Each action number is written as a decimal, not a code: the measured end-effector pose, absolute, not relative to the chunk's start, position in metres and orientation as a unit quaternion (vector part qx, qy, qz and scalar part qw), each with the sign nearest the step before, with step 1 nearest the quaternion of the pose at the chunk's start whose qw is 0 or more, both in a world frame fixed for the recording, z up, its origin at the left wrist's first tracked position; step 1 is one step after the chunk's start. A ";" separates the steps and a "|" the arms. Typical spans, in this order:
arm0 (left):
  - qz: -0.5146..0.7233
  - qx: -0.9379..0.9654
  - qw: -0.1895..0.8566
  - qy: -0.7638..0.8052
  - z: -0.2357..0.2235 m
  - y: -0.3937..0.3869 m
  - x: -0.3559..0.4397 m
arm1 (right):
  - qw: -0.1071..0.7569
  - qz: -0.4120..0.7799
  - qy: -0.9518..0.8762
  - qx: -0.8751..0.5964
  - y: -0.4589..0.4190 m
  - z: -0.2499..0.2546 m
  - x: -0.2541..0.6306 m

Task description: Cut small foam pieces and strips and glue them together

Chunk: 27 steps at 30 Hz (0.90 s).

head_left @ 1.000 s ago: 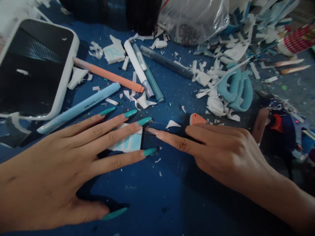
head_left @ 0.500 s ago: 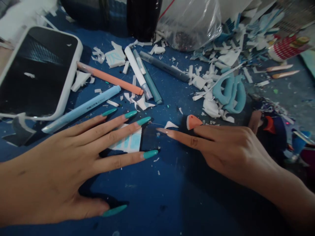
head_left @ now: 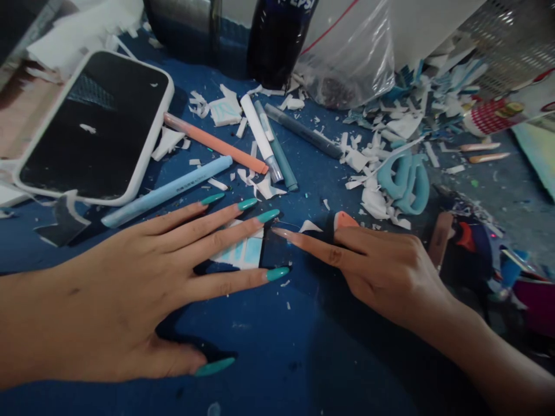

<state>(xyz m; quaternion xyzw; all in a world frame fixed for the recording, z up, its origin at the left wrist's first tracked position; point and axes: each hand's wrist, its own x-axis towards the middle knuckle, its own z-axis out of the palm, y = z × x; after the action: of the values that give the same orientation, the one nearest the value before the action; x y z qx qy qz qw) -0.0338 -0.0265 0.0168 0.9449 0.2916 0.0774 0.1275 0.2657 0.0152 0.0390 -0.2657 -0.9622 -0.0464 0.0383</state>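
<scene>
Paper piece (head_left: pixel 243 252) unmoved under left hand (head_left: pixel 130 289)

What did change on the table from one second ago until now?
Little changed. The right hand drew its pointing finger slightly back from the blue-and-white paper piece. The left hand stayed flat on that paper. Pens and phone did not move; only the camera shifted.

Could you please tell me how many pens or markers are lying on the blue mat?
5: light blue pen beside the phone, orange pen above it, white marker and teal marker side by side, grey marker toward the scraps. Others may be hidden under paper.
</scene>
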 end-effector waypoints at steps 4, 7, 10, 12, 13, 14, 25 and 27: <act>0.084 0.940 0.138 0.300 0.016 -0.027 -0.033 | 0.043 -0.038 -0.962 -0.269 0.015 0.040 0.261; 0.093 0.938 0.142 0.302 0.016 -0.028 -0.032 | 0.037 -0.037 -0.961 -0.270 0.012 0.043 0.257; 0.092 0.941 0.130 0.299 0.017 -0.027 -0.031 | 0.035 -0.048 -0.961 -0.270 0.009 0.046 0.256; 0.089 0.944 0.115 0.295 0.018 -0.027 -0.031 | 0.028 -0.061 -0.961 -0.269 0.008 0.048 0.257; 0.086 0.945 0.112 0.294 0.018 -0.027 -0.031 | 0.022 -0.063 -0.961 -0.268 0.008 0.049 0.258; 0.086 0.946 0.113 0.293 0.018 -0.027 -0.031 | 0.019 -0.062 -0.961 -0.267 0.008 0.049 0.259; 0.077 0.959 0.075 0.261 0.021 -0.023 -0.034 | -0.009 -0.057 -0.951 -0.303 0.008 0.053 0.277; 0.083 0.955 0.084 0.273 0.021 -0.023 -0.033 | 0.009 -0.050 -0.948 -0.315 0.009 0.053 0.278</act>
<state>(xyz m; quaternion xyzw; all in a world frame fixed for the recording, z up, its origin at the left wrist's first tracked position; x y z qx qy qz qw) -0.0329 -0.0230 0.0211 0.9547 0.2728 0.0833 0.0843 0.2782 0.0089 0.0532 -0.3150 -0.9477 -0.0501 0.0092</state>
